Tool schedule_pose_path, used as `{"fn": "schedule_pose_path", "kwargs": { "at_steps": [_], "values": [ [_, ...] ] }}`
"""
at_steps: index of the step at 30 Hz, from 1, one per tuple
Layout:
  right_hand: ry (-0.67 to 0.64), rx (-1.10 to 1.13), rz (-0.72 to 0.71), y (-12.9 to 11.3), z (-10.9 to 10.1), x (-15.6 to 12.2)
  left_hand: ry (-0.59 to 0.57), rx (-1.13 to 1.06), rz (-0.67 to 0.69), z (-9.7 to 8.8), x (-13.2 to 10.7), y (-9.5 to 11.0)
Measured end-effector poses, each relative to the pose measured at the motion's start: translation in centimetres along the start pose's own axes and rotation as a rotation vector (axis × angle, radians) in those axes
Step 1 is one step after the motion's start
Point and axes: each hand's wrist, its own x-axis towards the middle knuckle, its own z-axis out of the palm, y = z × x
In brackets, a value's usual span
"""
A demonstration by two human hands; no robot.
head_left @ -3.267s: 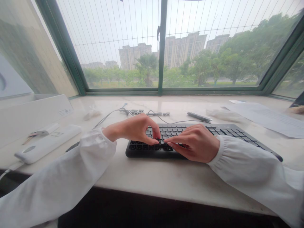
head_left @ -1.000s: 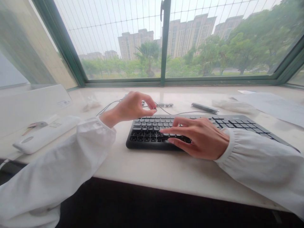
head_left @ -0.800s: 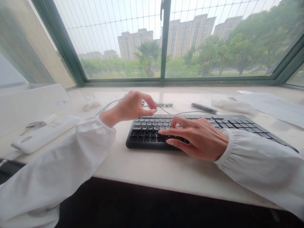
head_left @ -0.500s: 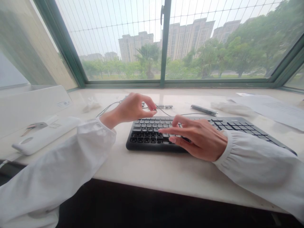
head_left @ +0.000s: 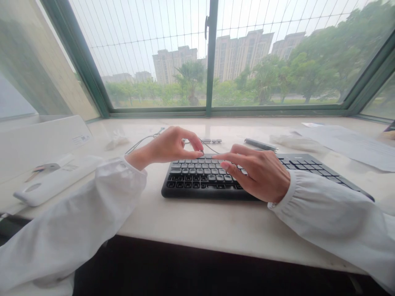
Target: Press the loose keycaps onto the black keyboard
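Note:
A black keyboard (head_left: 191, 192) lies on the white tabletop. At its lower left several keys have no caps, and dark sockets (head_left: 187, 181) show there; grey keycaps cover the rows above. My left hand (head_left: 175, 144) is at the keyboard's back left edge, thumb and index finger pinched on a small dark keycap (head_left: 202, 152). Above the middle of the keys hovers my right hand (head_left: 257, 170), its index finger stretched leftward near that pinch and the thumb held apart. Nothing shows in its fingers. Several loose keycaps (head_left: 211, 141) stand in a row behind the keyboard.
A dark pen-like tool (head_left: 261, 144) lies behind the keyboard, near a clear plastic bag (head_left: 296, 142) and paper sheets (head_left: 348, 144). To the left are a white box (head_left: 43, 139), a white plastic holder (head_left: 55, 183) and a key (head_left: 46, 167). A thin cable (head_left: 142, 139) runs behind my left hand.
My right index finger has lifted from the uncapped sockets and moved back toward my left fingertips. My left hand has lowered slightly toward the keyboard, still pinching. The view has shifted a little.

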Motion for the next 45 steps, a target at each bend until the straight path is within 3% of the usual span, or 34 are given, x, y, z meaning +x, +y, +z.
{"fn": "schedule_pose_path", "kwargs": {
  "at_steps": [6,12,23,45],
  "values": [
    [-0.082,0.015,0.017,0.1,0.1,0.1,-0.260,-0.102,0.054,0.0,-0.4,1.4],
    [-0.152,0.027,-0.006,-0.1,-0.1,0.1,-0.361,-0.051,0.092,0.3,-0.4,1.1],
    [-0.186,0.044,-0.019,-0.1,-0.1,0.0,-0.343,0.006,0.172,0.6,-0.3,1.0],
    [-0.158,0.084,-0.047,-0.4,-0.1,0.0,-0.324,-0.044,0.201,0.6,-0.3,1.1]
  ]
}}
